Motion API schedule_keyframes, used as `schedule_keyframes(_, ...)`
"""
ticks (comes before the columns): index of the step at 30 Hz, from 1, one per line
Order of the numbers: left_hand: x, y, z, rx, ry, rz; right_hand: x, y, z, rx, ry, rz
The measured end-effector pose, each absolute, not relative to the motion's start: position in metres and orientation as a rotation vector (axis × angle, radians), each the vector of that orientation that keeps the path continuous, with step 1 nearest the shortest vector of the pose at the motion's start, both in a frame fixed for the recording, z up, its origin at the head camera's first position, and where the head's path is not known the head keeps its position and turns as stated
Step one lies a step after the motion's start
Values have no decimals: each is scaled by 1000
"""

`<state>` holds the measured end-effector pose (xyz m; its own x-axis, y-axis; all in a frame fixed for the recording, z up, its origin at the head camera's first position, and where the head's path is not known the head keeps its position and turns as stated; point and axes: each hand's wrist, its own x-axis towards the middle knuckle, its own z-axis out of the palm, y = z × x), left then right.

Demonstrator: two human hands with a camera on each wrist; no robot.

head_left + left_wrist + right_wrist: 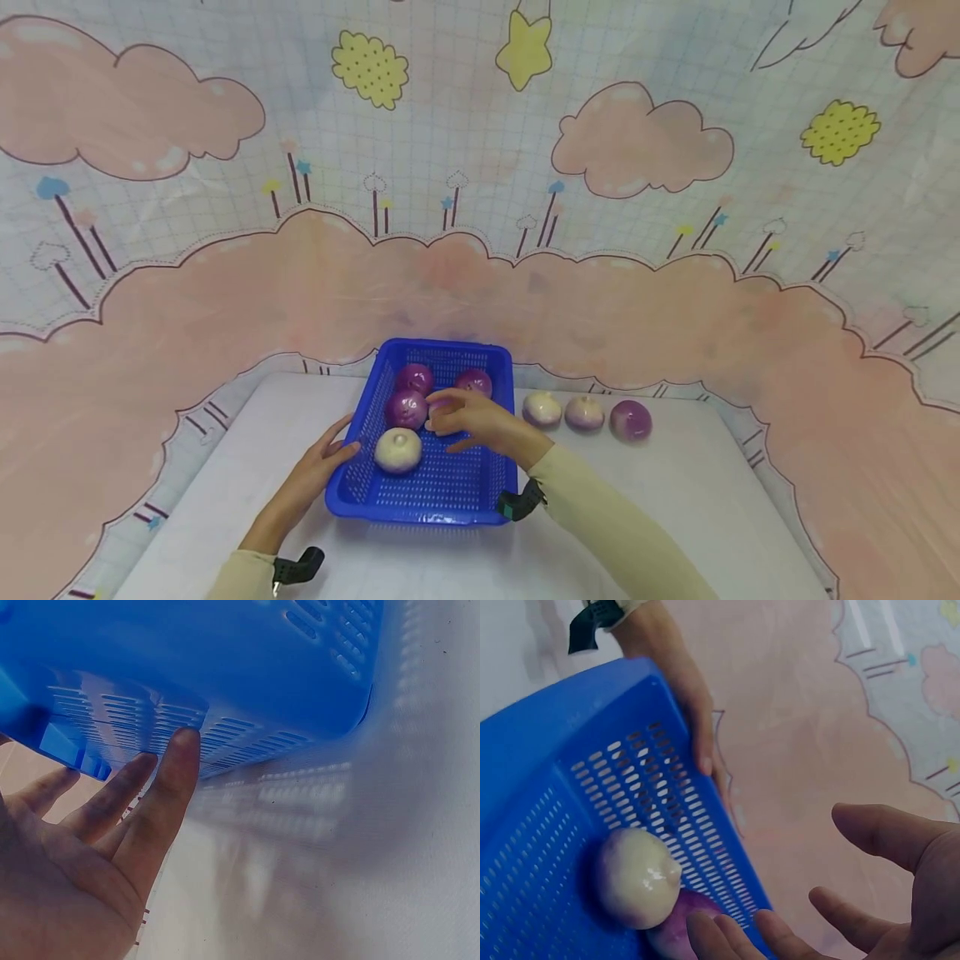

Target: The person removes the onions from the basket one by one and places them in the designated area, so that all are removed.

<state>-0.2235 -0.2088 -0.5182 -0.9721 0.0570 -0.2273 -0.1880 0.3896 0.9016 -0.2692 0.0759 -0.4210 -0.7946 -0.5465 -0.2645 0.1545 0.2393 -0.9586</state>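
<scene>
My left hand [318, 467] touches the left side of the blue plastic basket [420, 518]; in the left wrist view its fingers [161, 817] lie nearly straight against the slotted outer wall. Over the basket's middle hovers my right hand [480, 421], fingers spread and lightly bent, and the right wrist view shows nothing gripped in it. Just under its fingertips a turnip is mostly hidden. Near it in the basket are a purple turnip [407, 409], a white turnip [397, 451] and, farther back, two purple turnips [415, 380] [474, 384].
To the right of the basket a row stands on the white table [675, 517]: a whitish turnip [542, 409], a white-and-purple turnip [584, 413] and a purple turnip [631, 421]. A patterned cloth backdrop [570, 308] rises behind the table.
</scene>
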Motion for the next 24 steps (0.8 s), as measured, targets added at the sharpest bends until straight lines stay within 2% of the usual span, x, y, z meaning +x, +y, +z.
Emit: schedule_keyframes(24,-226,-211,-516,-95,2385,1648,-295,36,-454,-128,1986,-1487)
